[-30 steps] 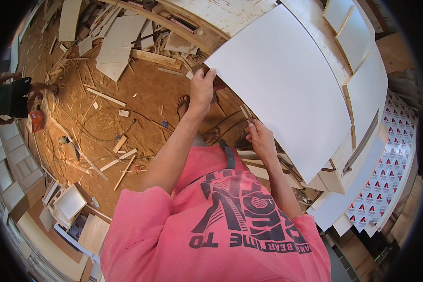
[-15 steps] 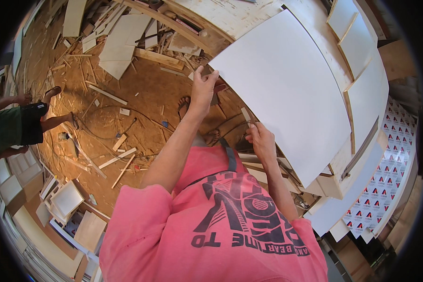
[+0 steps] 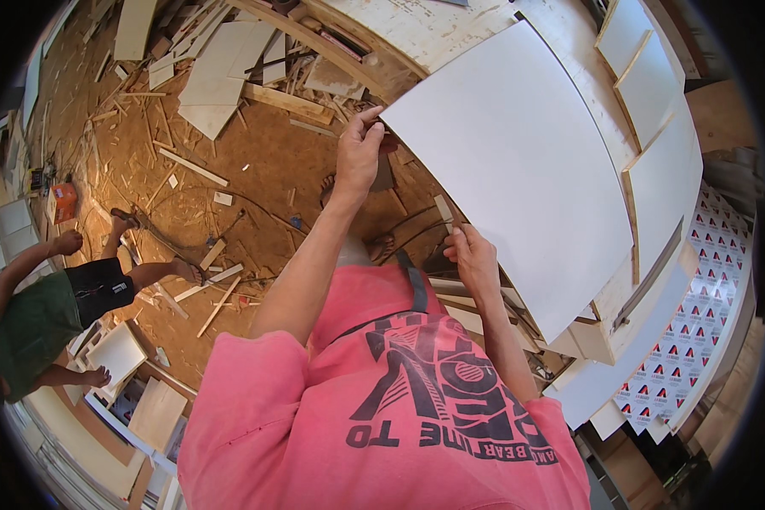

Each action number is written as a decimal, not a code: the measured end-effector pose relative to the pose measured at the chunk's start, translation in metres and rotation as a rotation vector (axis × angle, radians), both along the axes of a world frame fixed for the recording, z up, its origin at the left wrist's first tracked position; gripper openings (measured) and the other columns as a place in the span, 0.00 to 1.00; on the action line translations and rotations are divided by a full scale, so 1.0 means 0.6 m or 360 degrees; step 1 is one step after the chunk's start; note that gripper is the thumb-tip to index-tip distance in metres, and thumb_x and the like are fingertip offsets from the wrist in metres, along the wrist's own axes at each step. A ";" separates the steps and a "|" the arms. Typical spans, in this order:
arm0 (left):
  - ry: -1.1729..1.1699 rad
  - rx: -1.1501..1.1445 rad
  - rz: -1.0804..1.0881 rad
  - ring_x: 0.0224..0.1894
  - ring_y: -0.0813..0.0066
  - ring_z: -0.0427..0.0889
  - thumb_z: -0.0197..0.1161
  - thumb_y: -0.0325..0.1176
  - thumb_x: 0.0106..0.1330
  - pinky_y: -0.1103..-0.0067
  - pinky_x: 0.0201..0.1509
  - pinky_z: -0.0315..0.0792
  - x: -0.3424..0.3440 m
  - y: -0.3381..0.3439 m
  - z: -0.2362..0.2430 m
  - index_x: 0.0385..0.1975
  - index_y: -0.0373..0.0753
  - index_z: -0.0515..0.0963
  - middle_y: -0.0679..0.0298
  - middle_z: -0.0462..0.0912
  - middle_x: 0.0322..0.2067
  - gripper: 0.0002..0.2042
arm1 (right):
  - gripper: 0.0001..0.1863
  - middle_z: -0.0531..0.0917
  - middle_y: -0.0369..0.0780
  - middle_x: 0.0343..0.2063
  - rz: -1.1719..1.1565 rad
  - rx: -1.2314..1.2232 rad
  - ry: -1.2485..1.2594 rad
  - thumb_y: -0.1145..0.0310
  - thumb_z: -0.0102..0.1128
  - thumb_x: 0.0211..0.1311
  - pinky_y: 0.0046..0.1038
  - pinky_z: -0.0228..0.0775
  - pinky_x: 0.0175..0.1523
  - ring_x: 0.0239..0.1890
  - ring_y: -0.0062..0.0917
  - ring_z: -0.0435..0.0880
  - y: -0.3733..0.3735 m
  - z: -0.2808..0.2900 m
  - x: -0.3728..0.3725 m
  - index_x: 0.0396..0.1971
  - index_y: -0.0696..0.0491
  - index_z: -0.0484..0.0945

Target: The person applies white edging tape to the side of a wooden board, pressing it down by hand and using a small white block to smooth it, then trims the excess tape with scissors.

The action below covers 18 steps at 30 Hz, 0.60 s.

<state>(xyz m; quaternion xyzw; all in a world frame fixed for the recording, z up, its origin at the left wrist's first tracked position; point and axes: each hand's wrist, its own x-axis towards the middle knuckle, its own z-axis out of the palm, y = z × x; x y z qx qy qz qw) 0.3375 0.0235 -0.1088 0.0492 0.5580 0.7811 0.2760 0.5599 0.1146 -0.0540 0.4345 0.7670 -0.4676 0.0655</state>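
A large white panel (image 3: pixel 518 178) lies on the workbench to my right, its long near edge facing me. My left hand (image 3: pixel 359 161) is at the far end of that edge, finger and thumb closed on it by the corner. Further down the same edge, my right hand (image 3: pixel 474 259) is closed, with thumb and forefinger pressed together against the border. Whatever may sit between those right fingertips is too small to make out. Both forearms reach up from my pink shirt (image 3: pixel 416 399).
Wood offcuts (image 3: pixel 217 81) and sticks litter the brown floor, with a dark cable (image 3: pixel 174 246) among them. Another person (image 3: pixel 42 323) walks at the left. More white panels (image 3: pixel 654 161) stand beyond the bench top (image 3: pixel 561 47). A patterned sheet (image 3: pixel 676 340) lies at the right.
My left hand has shifted slightly nearer me, its forefinger now stretched along the panel's corner. My right hand stays nearly still. The other person has come further into view from the left.
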 end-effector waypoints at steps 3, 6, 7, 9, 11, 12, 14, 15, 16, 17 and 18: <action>0.0079 0.0023 0.0084 0.32 0.78 0.80 0.47 0.26 0.71 0.80 0.37 0.78 0.000 0.010 -0.012 0.49 0.33 0.70 0.62 0.79 0.36 0.11 | 0.18 0.83 0.47 0.25 -0.0001 -0.0003 0.0002 0.60 0.45 0.69 0.33 0.73 0.35 0.26 0.32 0.85 -0.001 0.002 -0.001 0.37 0.61 0.76; 0.0113 0.0050 0.0153 0.30 0.78 0.80 0.46 0.26 0.71 0.80 0.35 0.77 0.002 0.015 -0.023 0.47 0.34 0.71 0.63 0.79 0.35 0.10 | 0.18 0.82 0.47 0.25 0.0014 0.0003 0.0017 0.60 0.45 0.69 0.33 0.72 0.34 0.26 0.33 0.85 -0.002 0.007 -0.004 0.37 0.61 0.76; 0.0113 0.0066 0.0170 0.30 0.78 0.80 0.46 0.26 0.71 0.80 0.34 0.77 0.002 0.020 -0.026 0.47 0.35 0.71 0.63 0.78 0.35 0.10 | 0.18 0.82 0.47 0.24 0.0011 0.0016 0.0019 0.60 0.45 0.69 0.34 0.72 0.34 0.26 0.34 0.84 -0.001 0.008 -0.003 0.37 0.61 0.76; 0.0113 0.0037 0.0163 0.30 0.78 0.80 0.46 0.26 0.70 0.80 0.34 0.78 0.003 0.020 -0.031 0.48 0.35 0.70 0.62 0.78 0.35 0.10 | 0.17 0.81 0.48 0.24 0.0002 -0.0008 0.0027 0.60 0.46 0.69 0.35 0.72 0.34 0.26 0.34 0.84 -0.001 0.008 -0.004 0.35 0.61 0.75; 0.0121 -0.0045 0.0098 0.32 0.77 0.80 0.46 0.26 0.70 0.79 0.35 0.78 0.001 0.018 -0.029 0.51 0.36 0.68 0.62 0.77 0.38 0.12 | 0.17 0.81 0.48 0.23 -0.0011 -0.0016 0.0046 0.61 0.46 0.68 0.36 0.71 0.35 0.26 0.35 0.84 0.000 0.005 -0.003 0.35 0.61 0.75; 0.0087 -0.0051 0.0118 0.33 0.77 0.80 0.46 0.26 0.70 0.79 0.37 0.78 0.009 0.022 -0.028 0.53 0.37 0.66 0.61 0.76 0.39 0.13 | 0.17 0.81 0.48 0.23 -0.0010 -0.0016 0.0059 0.61 0.46 0.68 0.36 0.71 0.35 0.26 0.36 0.84 0.000 0.001 -0.002 0.34 0.61 0.75; 0.0026 -0.0068 0.0166 0.36 0.75 0.80 0.47 0.26 0.70 0.78 0.39 0.78 0.033 0.026 0.002 0.57 0.37 0.62 0.60 0.75 0.43 0.16 | 0.16 0.80 0.49 0.22 -0.0009 0.0007 0.0061 0.61 0.46 0.68 0.37 0.70 0.36 0.26 0.37 0.84 0.002 -0.001 0.001 0.33 0.61 0.75; -0.0110 -0.0060 0.0126 0.40 0.73 0.80 0.48 0.28 0.70 0.77 0.42 0.78 0.051 0.026 0.019 0.60 0.37 0.57 0.58 0.72 0.47 0.20 | 0.16 0.80 0.49 0.22 -0.0013 0.0028 0.0049 0.61 0.46 0.68 0.38 0.70 0.36 0.27 0.38 0.83 0.003 -0.001 0.002 0.33 0.61 0.75; -0.0195 -0.0030 0.0055 0.40 0.73 0.80 0.49 0.30 0.70 0.77 0.42 0.78 0.073 0.022 0.030 0.59 0.36 0.58 0.57 0.73 0.47 0.19 | 0.16 0.80 0.50 0.22 -0.0012 0.0047 0.0040 0.61 0.46 0.68 0.39 0.69 0.36 0.27 0.39 0.83 0.003 0.000 0.003 0.32 0.60 0.75; -0.0279 -0.0006 -0.0013 0.40 0.72 0.80 0.50 0.31 0.70 0.76 0.42 0.78 0.094 0.016 0.038 0.58 0.35 0.60 0.57 0.74 0.46 0.19 | 0.16 0.81 0.48 0.23 0.0000 0.0042 0.0026 0.62 0.47 0.68 0.35 0.71 0.35 0.27 0.36 0.84 0.004 -0.001 0.004 0.34 0.61 0.75; -0.0363 0.0018 -0.0082 0.41 0.72 0.80 0.51 0.32 0.70 0.76 0.42 0.78 0.108 0.015 0.043 0.57 0.33 0.61 0.57 0.74 0.45 0.19 | 0.16 0.82 0.47 0.24 0.0012 0.0036 0.0013 0.62 0.47 0.68 0.32 0.72 0.34 0.27 0.32 0.84 0.006 -0.002 0.004 0.36 0.61 0.75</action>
